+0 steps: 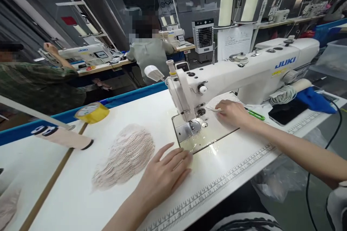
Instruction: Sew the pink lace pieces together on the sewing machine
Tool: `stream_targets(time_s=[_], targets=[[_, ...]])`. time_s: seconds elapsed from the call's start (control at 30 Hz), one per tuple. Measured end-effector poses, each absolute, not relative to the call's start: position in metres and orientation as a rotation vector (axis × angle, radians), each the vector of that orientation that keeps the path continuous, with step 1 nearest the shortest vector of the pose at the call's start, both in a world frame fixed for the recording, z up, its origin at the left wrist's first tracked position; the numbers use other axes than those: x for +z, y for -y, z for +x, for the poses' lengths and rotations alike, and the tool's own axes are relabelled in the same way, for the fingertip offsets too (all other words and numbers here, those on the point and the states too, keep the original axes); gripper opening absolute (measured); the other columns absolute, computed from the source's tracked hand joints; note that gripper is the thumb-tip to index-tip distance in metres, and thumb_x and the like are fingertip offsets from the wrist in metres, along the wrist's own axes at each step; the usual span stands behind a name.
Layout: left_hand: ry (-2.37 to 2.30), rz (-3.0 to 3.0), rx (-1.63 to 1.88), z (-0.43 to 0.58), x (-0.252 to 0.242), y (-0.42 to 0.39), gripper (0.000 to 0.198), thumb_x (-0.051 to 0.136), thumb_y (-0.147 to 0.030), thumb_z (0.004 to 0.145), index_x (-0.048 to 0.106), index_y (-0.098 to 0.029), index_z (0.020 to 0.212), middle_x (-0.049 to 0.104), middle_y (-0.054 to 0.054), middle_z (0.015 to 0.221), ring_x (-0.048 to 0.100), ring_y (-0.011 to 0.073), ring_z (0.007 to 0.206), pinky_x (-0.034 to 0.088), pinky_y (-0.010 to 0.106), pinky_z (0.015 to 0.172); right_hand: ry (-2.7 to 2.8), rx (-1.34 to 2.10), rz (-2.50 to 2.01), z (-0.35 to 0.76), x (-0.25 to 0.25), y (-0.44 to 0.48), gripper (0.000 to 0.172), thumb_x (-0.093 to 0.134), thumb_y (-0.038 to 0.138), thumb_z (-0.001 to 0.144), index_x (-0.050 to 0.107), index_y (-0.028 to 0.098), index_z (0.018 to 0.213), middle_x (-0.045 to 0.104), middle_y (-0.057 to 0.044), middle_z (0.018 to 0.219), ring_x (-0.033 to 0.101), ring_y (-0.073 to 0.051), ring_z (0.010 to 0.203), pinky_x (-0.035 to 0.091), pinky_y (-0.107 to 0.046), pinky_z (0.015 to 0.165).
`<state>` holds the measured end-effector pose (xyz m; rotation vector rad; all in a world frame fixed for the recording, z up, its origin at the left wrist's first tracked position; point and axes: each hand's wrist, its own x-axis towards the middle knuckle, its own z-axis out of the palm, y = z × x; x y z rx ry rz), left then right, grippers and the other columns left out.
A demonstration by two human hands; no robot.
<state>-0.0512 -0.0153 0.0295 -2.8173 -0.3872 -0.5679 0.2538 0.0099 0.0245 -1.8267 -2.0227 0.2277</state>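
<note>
My left hand lies palm down at the front left corner of the sewing machine's metal bed, fingers stretched out and holding nothing. Right of the needle, under the machine arm, the fingers of my right hand are closed on the edge of a thin pale fabric piece. The white sewing machine has its presser foot over the plate, with no cloth visible beneath it. A fanned pile of pale pink fabric pieces spreads on the tabletop left of my left hand.
A roll of yellow tape and a pink roll lie at the left. Beside my right forearm are a green-handled tool and a dark phone. A ruler strip edges the table. Two people work at machines beyond.
</note>
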Motion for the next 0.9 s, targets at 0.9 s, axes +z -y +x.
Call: stream_targets(time_s=[0.9], targets=[[1.538,-3.013,-0.786,-0.013,0.009,0.005,0.032,0.038,-0.036,0.096,0.063,-0.023,0.083,0.066,0.002,0.088,0.059,0.0209,0.085,0.042,0.039,0.079,2.282,0.223,-1.683,0.202,0.04,0.017,0.021,0.046,0.013,0.086,0.062,0.02,0.075,0.065,-0.003,0.069,0.053,-0.014,0.056,0.028,-0.027,0.051]])
